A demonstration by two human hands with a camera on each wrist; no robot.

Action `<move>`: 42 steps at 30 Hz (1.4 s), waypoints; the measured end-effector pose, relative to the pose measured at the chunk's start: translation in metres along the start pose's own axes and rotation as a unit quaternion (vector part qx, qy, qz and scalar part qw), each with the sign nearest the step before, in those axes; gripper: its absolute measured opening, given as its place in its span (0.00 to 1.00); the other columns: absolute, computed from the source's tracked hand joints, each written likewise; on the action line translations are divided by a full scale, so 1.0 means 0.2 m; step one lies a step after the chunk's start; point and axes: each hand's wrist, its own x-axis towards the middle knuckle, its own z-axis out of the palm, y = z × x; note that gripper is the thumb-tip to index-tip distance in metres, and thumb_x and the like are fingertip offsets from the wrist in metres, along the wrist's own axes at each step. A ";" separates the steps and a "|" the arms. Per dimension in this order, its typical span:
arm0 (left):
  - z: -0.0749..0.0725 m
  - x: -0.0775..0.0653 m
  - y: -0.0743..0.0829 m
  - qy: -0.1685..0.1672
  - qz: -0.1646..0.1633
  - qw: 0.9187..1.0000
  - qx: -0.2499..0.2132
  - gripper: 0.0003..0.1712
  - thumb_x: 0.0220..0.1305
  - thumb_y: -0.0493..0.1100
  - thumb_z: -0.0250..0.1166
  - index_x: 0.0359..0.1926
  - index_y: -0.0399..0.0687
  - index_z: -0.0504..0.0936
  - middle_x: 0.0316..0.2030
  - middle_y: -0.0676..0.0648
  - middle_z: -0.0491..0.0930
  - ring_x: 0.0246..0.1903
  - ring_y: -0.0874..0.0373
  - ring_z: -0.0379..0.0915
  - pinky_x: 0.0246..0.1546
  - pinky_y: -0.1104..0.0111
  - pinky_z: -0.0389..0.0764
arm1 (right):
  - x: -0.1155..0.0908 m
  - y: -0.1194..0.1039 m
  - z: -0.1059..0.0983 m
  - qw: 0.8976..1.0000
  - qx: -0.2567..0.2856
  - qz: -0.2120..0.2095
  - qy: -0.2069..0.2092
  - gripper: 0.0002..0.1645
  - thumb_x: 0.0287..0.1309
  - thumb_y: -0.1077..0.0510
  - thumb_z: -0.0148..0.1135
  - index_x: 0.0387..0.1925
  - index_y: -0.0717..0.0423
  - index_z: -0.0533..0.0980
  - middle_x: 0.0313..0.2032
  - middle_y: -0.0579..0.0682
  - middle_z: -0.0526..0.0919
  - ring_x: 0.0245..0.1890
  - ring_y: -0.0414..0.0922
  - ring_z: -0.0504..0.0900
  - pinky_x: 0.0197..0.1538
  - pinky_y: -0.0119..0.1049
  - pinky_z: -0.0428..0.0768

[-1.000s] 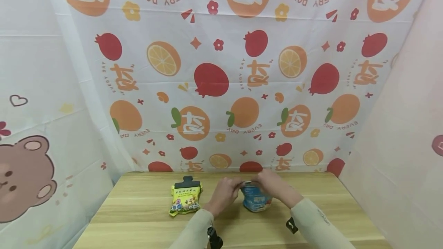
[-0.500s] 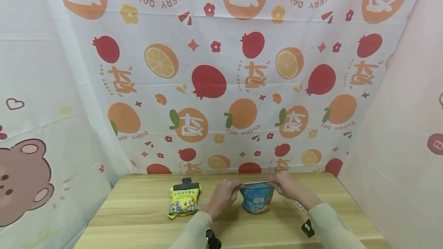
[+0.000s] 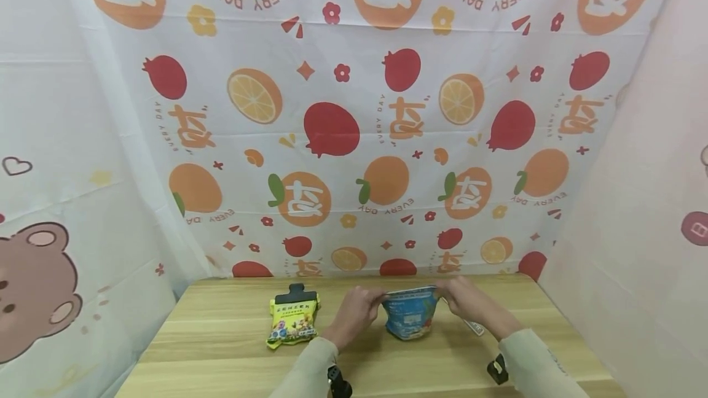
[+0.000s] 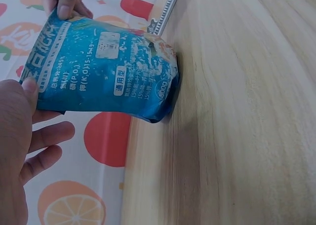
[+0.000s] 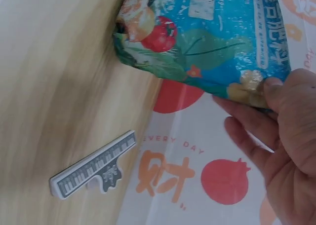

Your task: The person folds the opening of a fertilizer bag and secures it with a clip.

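A blue fertilizer bag printed with vegetables stands on the table between my hands, its top edge drawn out nearly straight. My left hand pinches the left top corner with thumb and forefinger; in the left wrist view the other fingers hang loosely beneath. At the opposite top corner, my right hand grips the bag between thumb and fingers. A grey and white bag clip lies on the table beside the bag, partly covered by the right hand in the head view.
To the left lies a yellow bag with flower pictures, its top held by a wide black clip. Fruit-print cloth hangs behind the wooden table, and pale cloths hang at both sides.
My right hand has moved right, from over the bag's top to its right corner, and the top edge is now spread wide. The clip on the table has come into view.
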 end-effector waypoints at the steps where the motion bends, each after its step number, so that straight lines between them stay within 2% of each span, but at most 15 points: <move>1: 0.00 0.00 0.00 0.002 0.001 1.000 0.001 0.09 0.71 0.39 0.64 0.32 0.49 0.86 0.20 0.55 0.84 0.17 0.75 0.57 0.21 0.86 0.60 | 0.00 0.00 0.00 1.000 -0.001 -0.003 0.005 0.19 0.59 0.76 0.57 0.40 0.53 0.84 0.34 0.49 0.91 0.35 0.43 0.89 0.37 0.33 0.86; 4: -0.01 0.00 0.00 0.010 0.007 1.000 0.005 0.09 0.70 0.39 0.64 0.31 0.49 0.86 0.20 0.55 0.84 0.17 0.75 0.58 0.21 0.86 0.61 | -0.01 0.00 0.01 1.000 -0.007 -0.009 0.029 0.15 0.62 0.73 0.60 0.37 0.52 0.84 0.33 0.49 0.91 0.33 0.41 0.89 0.35 0.32 0.85; 7: -0.01 0.00 0.00 0.012 0.014 1.000 0.008 0.09 0.70 0.39 0.64 0.31 0.49 0.85 0.20 0.55 0.84 0.17 0.75 0.58 0.21 0.86 0.61 | -0.02 0.00 0.02 0.998 -0.015 -0.009 0.057 0.11 0.64 0.69 0.62 0.37 0.52 0.85 0.32 0.48 0.91 0.28 0.34 0.85 0.31 0.28 0.81; 10: 0.00 -0.01 0.00 0.008 0.012 1.000 0.008 0.10 0.71 0.39 0.63 0.30 0.48 0.85 0.19 0.55 0.83 0.18 0.75 0.57 0.21 0.86 0.60 | -0.03 0.00 0.02 0.997 -0.018 -0.010 0.081 0.09 0.64 0.67 0.63 0.36 0.52 0.86 0.30 0.48 0.91 0.22 0.26 0.75 0.26 0.23 0.74; 13: 0.00 -0.01 0.00 0.007 0.008 1.000 0.008 0.11 0.71 0.39 0.64 0.29 0.48 0.85 0.18 0.56 0.81 0.17 0.75 0.56 0.21 0.85 0.59 | -0.04 0.01 0.02 0.995 -0.012 -0.007 0.097 0.08 0.65 0.65 0.64 0.35 0.52 0.87 0.27 0.48 0.90 0.18 0.23 0.66 0.23 0.21 0.68; 16: 0.00 -0.01 0.01 0.011 0.005 1.000 0.010 0.10 0.70 0.39 0.64 0.30 0.49 0.85 0.17 0.55 0.81 0.17 0.75 0.55 0.21 0.85 0.59 | -0.04 0.01 0.02 0.995 -0.003 0.006 0.104 0.07 0.65 0.61 0.66 0.35 0.50 0.89 0.23 0.44 0.89 0.16 0.22 0.62 0.24 0.21 0.68; 19: 0.00 -0.01 0.01 0.009 0.003 1.000 0.010 0.09 0.71 0.39 0.64 0.32 0.50 0.87 0.19 0.54 0.84 0.17 0.75 0.57 0.21 0.85 0.61 | -0.06 0.03 0.02 0.995 0.011 0.015 0.101 0.08 0.66 0.58 0.65 0.34 0.48 0.89 0.21 0.39 0.86 0.16 0.21 0.64 0.24 0.22 0.70; 21: 0.00 -0.01 0.02 0.005 0.000 1.000 0.009 0.09 0.71 0.39 0.63 0.33 0.50 0.87 0.21 0.54 0.85 0.17 0.75 0.58 0.22 0.85 0.63 | -0.08 0.06 0.02 0.995 0.013 0.026 0.090 0.11 0.66 0.57 0.66 0.28 0.47 0.87 0.17 0.37 0.82 0.15 0.21 0.62 0.23 0.23 0.68; 23: 0.00 -0.01 0.02 0.004 -0.008 1.000 0.008 0.09 0.71 0.39 0.63 0.33 0.50 0.87 0.22 0.53 0.86 0.18 0.75 0.59 0.22 0.85 0.63 | -0.10 0.10 0.02 0.996 0.008 0.045 0.077 0.15 0.66 0.58 0.66 0.21 0.48 0.84 0.13 0.36 0.76 0.15 0.23 0.61 0.23 0.23 0.67; 26: 0.00 -0.02 0.02 0.006 -0.015 1.000 0.007 0.09 0.71 0.39 0.64 0.32 0.49 0.87 0.21 0.53 0.86 0.17 0.75 0.59 0.23 0.85 0.62 | -0.13 0.16 0.02 0.994 -0.008 0.084 0.064 0.19 0.64 0.61 0.67 0.16 0.48 0.79 0.13 0.37 0.74 0.15 0.26 0.61 0.23 0.24 0.66; 30: 0.00 -0.02 0.01 0.013 -0.007 1.000 0.000 0.09 0.70 0.39 0.64 0.31 0.49 0.87 0.20 0.52 0.85 0.17 0.76 0.58 0.22 0.85 0.62 | -0.18 0.22 0.03 0.989 -0.021 0.132 0.063 0.10 0.62 0.63 0.67 0.24 0.54 0.85 0.22 0.44 0.86 0.22 0.32 0.77 0.29 0.30 0.78; 33: 0.00 -0.02 0.01 0.019 -0.003 1.000 0.005 0.09 0.70 0.39 0.64 0.32 0.49 0.87 0.20 0.53 0.85 0.17 0.77 0.58 0.22 0.85 0.63 | -0.20 0.26 0.04 0.981 -0.023 0.184 0.058 0.06 0.62 0.61 0.68 0.29 0.56 0.86 0.28 0.48 0.89 0.29 0.40 0.85 0.34 0.38 0.84; 37: 0.00 -0.02 0.01 0.014 -0.013 1.000 0.014 0.08 0.71 0.40 0.64 0.33 0.50 0.87 0.22 0.54 0.86 0.18 0.76 0.60 0.23 0.85 0.65 | -0.22 0.30 0.07 0.968 -0.023 0.247 0.048 0.06 0.62 0.60 0.68 0.30 0.57 0.85 0.30 0.50 0.88 0.32 0.45 0.85 0.38 0.45 0.84; 42: -0.01 -0.02 0.02 -0.001 -0.024 1.000 0.012 0.09 0.71 0.42 0.64 0.34 0.50 0.88 0.22 0.53 0.86 0.17 0.76 0.60 0.23 0.84 0.65 | -0.25 0.34 0.12 0.954 0.008 0.298 0.039 0.08 0.63 0.59 0.67 0.31 0.60 0.83 0.30 0.51 0.86 0.31 0.46 0.82 0.36 0.43 0.82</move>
